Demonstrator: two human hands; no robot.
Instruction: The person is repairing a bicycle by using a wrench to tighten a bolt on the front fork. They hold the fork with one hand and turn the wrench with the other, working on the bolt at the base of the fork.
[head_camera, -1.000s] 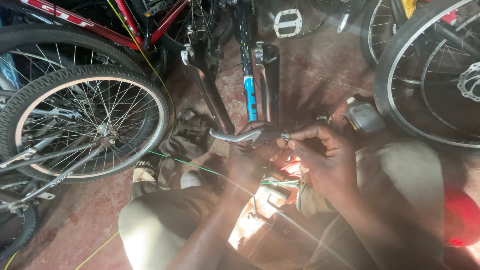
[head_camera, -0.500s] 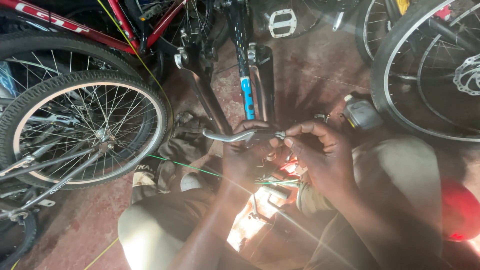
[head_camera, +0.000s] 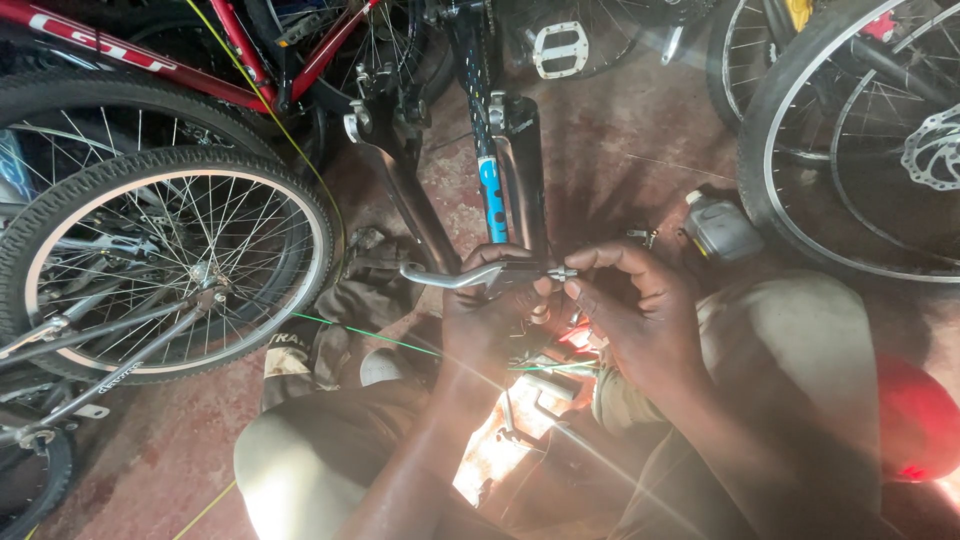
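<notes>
Spokes of a bicycle wheel (head_camera: 165, 265) fill the left edge of the reddish floor (head_camera: 150, 440), with a red bike frame (head_camera: 215, 70) leaning above it. Moving right, a dark upturned fork (head_camera: 520, 165) with a blue leg stands at the floor's middle, a pedal (head_camera: 560, 48) behind it. Just in front, the left hand (head_camera: 490, 320) is closed around the body of a silver brake lever (head_camera: 455, 274), whose blade sticks out leftward. The right hand (head_camera: 640, 310) meets it with thumb and forefinger pinched narrow on the small barrel fitting (head_camera: 560, 272) at the lever's right end. A thin green cable (head_camera: 360, 335) runs under the hands across the lap. Judging by this, the lever is already off any handlebar and the work at the fitting is mid-way; whether the cable is seated in it cannot be told. Further right sit a grey container (head_camera: 720, 228) and another wheel (head_camera: 850, 150) at the floor's right edge.
</notes>
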